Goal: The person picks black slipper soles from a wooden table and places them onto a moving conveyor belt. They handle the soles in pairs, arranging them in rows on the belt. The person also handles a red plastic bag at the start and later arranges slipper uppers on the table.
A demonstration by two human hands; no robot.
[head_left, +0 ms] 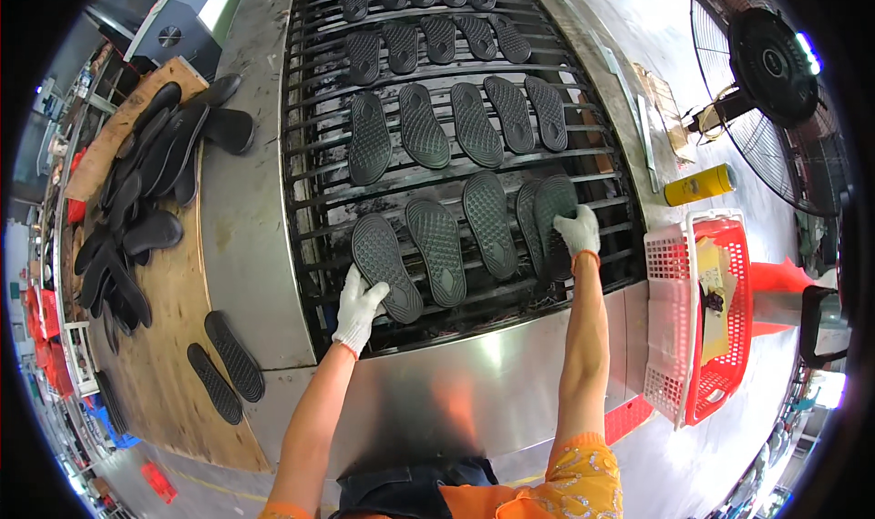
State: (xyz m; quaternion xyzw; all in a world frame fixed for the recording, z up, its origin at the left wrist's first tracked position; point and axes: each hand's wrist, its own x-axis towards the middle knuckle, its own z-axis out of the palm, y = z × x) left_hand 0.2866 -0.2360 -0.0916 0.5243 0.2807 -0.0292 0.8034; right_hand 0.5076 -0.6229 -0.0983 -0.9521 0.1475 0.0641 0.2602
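L hand (360,308) has thumb n fingers clamped on the near-left edge of a black sole (387,262), abt 8 o'clock on the rack (321,205); R hand (578,231) is clamped on the edge of an overlapping sole (556,211) at 3. Decent gaps btwn the middle front-row soles (436,250), bars showing thru. Steel ledge (510,364) runs along 6, basket (668,318) just beside it arnd 4, sole pile (171,154) at 9.

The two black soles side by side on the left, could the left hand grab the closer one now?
Probably yes: only a rack edge and flat metal seem to separate the left hand from the closer sole. But it's gripping another sole, so it might need to let go first.
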